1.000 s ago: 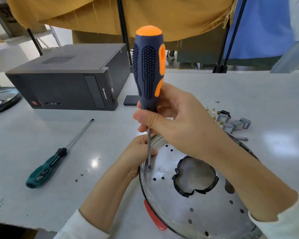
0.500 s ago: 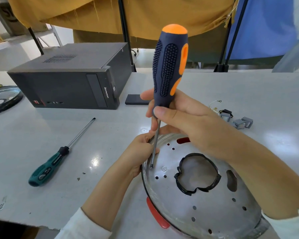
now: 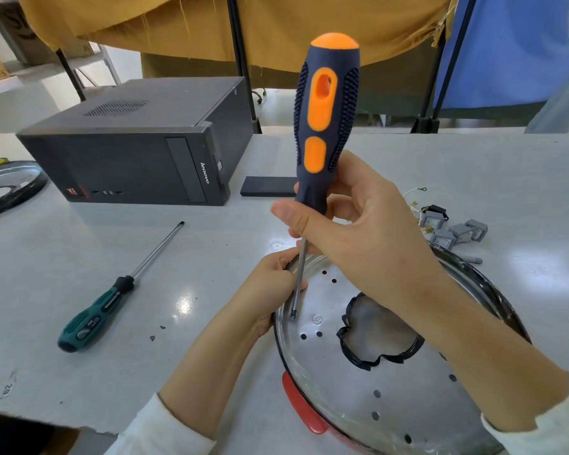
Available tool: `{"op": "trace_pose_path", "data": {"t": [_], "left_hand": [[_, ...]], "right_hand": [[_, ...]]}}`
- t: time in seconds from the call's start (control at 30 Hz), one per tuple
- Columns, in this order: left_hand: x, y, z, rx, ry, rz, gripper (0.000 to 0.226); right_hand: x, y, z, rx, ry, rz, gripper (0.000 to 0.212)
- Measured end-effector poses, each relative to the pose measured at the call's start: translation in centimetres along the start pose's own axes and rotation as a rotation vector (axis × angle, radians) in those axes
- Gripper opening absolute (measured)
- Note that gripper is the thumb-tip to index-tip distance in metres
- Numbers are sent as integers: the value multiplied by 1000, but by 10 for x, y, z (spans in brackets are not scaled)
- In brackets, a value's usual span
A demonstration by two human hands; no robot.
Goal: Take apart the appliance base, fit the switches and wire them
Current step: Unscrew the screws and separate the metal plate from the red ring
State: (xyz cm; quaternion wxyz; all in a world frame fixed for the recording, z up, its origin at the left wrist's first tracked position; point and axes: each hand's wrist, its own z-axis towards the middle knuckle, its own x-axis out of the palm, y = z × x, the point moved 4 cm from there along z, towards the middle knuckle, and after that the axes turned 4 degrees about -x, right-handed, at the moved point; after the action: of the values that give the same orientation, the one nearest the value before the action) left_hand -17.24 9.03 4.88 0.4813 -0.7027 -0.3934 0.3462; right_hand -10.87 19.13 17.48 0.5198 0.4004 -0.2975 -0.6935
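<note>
Two hands work on a metal base (image 3: 391,399) lying on the table (image 3: 211,257): the right hand (image 3: 358,231) pinches an orange-and-blue screwdriver (image 3: 326,126), tip set on a screw (image 3: 292,315), while the left hand (image 3: 270,290) clasps the rim. Grey switches (image 3: 454,233) lie just behind; a green screwdriver (image 3: 112,297) rests well left.

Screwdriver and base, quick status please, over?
Right hand grips screwdriver, tip on a screw. Left hand steadies base rim. Nothing in the way.
</note>
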Motion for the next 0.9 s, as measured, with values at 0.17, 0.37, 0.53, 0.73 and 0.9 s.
{"op": "trace_pose_path", "data": {"t": [0.17,0.37,0.53,0.73,0.9], "left_hand": [[0,0,-1,2,33,-7,47],[-1,1,-2,-9,48,-2,62],[0,0,-2,-2,37,-7,65],[1,-2,-2,3,19,3,49],[0,-3,-4,19,26,5,57]], "right_hand": [[4,-1,1,57,164,75,15],[0,9,-5,92,322,179,24],[-2,8,-3,54,200,111,5],[2,3,-4,25,4,47,11],[3,2,-3,52,28,80,12]]}}
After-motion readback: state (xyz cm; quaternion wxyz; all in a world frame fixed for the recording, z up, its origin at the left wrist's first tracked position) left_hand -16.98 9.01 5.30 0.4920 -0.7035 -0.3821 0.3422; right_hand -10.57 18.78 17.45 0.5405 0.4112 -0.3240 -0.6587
